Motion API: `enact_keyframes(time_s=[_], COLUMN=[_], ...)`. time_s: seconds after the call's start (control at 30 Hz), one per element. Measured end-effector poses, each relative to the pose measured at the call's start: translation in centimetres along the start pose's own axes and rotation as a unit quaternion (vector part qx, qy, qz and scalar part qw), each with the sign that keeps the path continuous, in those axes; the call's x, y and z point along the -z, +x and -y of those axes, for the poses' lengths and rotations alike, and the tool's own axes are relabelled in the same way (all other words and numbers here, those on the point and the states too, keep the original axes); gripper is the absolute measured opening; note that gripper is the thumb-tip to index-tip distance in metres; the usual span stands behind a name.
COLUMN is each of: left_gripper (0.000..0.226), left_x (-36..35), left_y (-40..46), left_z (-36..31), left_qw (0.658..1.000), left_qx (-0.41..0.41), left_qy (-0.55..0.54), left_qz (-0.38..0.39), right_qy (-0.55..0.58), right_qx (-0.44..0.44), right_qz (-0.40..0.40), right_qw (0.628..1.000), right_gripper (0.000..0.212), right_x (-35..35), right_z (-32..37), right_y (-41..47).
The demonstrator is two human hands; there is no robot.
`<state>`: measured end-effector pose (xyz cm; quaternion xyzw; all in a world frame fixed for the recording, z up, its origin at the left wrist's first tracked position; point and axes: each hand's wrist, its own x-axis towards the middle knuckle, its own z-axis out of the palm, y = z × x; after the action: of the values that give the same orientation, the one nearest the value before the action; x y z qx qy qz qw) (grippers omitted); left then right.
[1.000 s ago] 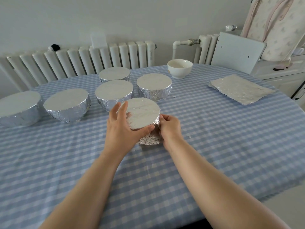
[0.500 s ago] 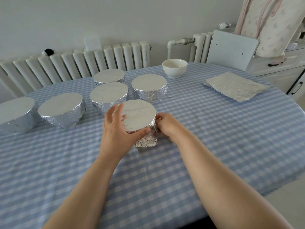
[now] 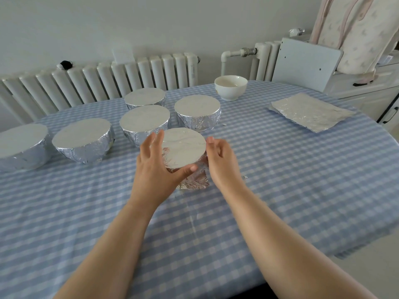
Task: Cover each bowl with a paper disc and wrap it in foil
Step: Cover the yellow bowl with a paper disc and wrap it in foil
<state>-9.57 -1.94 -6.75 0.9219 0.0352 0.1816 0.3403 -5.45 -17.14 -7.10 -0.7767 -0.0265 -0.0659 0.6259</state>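
Five wrapped bowls (image 3: 82, 140) sit done on the worktop (image 3: 280, 180). The left hand (image 3: 154, 169) holds the sixth bowl (image 3: 183, 152) — the right hand (image 3: 220, 160) hangs loose beside it. One bare bowl (image 3: 230, 87) and foil (image 3: 311, 112) wait — nearly finished.

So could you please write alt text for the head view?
Two hands, left hand and right hand, press foil around a disc-topped bowl on a blue checked table. Five wrapped bowls sit behind; an uncovered white bowl and foil sheets lie beyond.
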Motion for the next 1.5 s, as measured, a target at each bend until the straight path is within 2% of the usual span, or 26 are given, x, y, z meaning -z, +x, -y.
enact_keyframes(time_s=[0.23, 0.3, 0.43, 0.53, 0.67, 0.97, 1.5], left_gripper=[0.102, 0.105, 0.120, 0.127, 0.134, 0.140, 0.141], left_x=[-0.1, 0.0, 0.2, 0.3, 0.2, 0.1, -0.3], left_y=[-1.0, -1.0, -0.8, -0.6, -0.5, -0.3, -0.2], left_z=[-0.8, -0.9, -0.8, -0.5, -0.3, 0.3, 0.6], left_qw=[0.998, 0.997, 0.997, 0.996, 0.996, 0.995, 0.994], left_qx=[0.036, 0.054, 0.070, 0.079, 0.083, 0.092, 0.087], left_qy=[-0.010, -0.016, 0.032, 0.042, 0.025, -0.029, -0.059], left_qz=[-0.047, -0.054, -0.021, -0.009, 0.004, 0.010, -0.010], right_qy=[0.005, 0.009, -0.010, -0.017, 0.019, 0.031, 0.055], right_qx=[-0.015, -0.018, 0.010, 0.024, -0.013, -0.044, -0.100], right_qz=[0.008, 0.012, -0.015, -0.042, -0.076, -0.090, -0.094], right_qw=[1.000, 1.000, 1.000, 0.999, 0.997, 0.994, 0.989], right_gripper=[0.032, 0.029, 0.038, 0.031, 0.016, 0.024, 0.011], right_x=[-0.3, -0.6, -1.2, -1.7, -2.0, -2.2, -2.0], right_z=[-0.1, -0.1, -0.5, -0.8, -0.7, -0.8, -0.7], right_y=[0.4, 0.1, 0.2, -0.2, -0.9, -1.2, -0.7])
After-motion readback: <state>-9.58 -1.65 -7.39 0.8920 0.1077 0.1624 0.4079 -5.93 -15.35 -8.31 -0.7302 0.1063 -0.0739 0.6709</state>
